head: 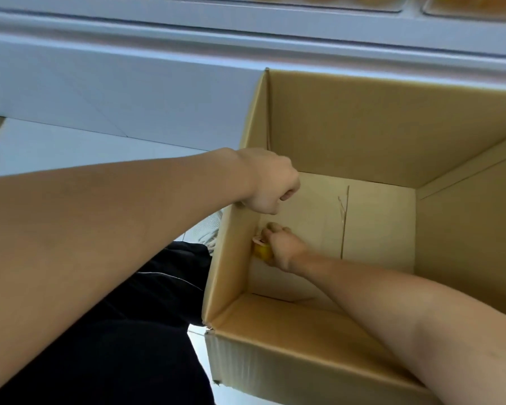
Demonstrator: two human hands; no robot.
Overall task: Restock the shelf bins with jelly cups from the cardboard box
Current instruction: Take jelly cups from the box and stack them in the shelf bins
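Observation:
An open cardboard box (pixel 362 118) stands on the floor below the shelf. My left hand (pixel 270 182) grips the top edge of the box's left wall, fingers curled over it. Deep inside, my right hand (pixel 281 247) reaches down to the bottom left corner and curls round a yellow jelly cup (pixel 260 250) pressed against the left wall. Only part of the cup shows beside my fingers. The rest of the box floor is bare cardboard.
A white shelf front (pixel 129 83) runs across the top, with clear bins (pixel 473 7) of yellow items at the upper edge. My dark trousers (pixel 129 331) and a light shoe (pixel 212 232) are left of the box. Pale floor lies at the far left.

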